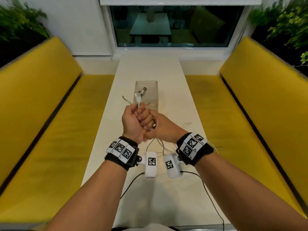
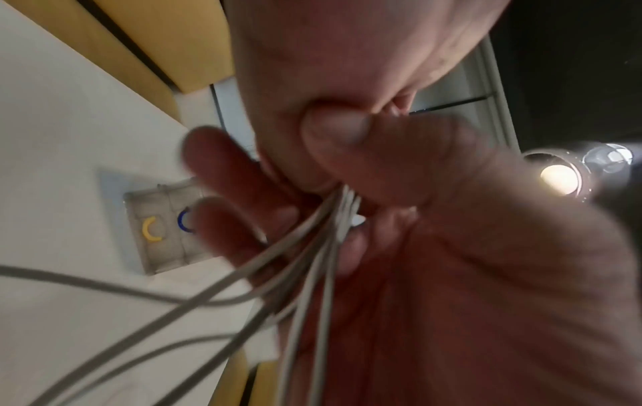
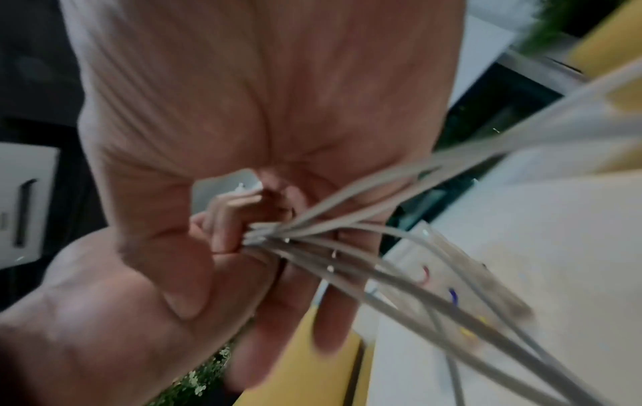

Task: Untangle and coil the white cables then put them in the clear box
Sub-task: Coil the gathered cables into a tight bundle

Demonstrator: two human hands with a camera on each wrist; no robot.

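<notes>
A bundle of white cables [image 1: 139, 97] is gripped by both hands above the white table [image 1: 150, 67]. My left hand [image 1: 131, 120] curls round the bundle just below several plug ends that stick up. Directly beside it, my right hand [image 1: 161, 127] is closed round the same strands. Loose cable loops [image 1: 160, 145] hang from the fists to the table. The clear box [image 1: 155, 90] stands just beyond the hands. In the wrist views the cables [image 2: 312, 261] [image 3: 347, 241] fan out from the left hand [image 2: 451, 247] and the right hand [image 3: 139, 288].
Yellow benches [image 1: 50, 114] [image 1: 250, 114] flank the narrow table. Small coloured rings [image 2: 153, 228] lie in the clear box [image 2: 139, 197]. Black camera leads [image 1: 208, 189] trail over the near table edge. A dark window [image 1: 175, 25] is ahead.
</notes>
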